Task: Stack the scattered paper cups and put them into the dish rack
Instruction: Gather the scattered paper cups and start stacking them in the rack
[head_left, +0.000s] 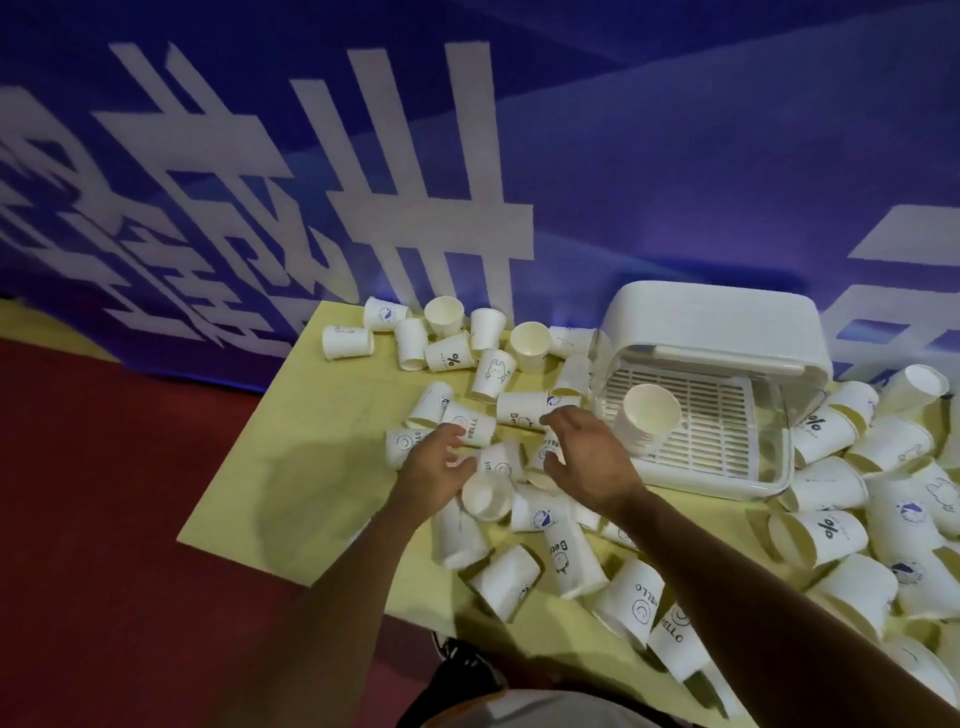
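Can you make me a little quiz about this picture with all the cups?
1. True or false: the dish rack already has stacked cups in it.
2. What colour is the table? A red, B yellow, C blue.
3. Fill in: the cup just past the left hand says ____.
Key: 1 true; 2 B; 3 HELLO.

Roughly forty paper cups (348, 343); one dish rack (711, 322); one table (311, 467).
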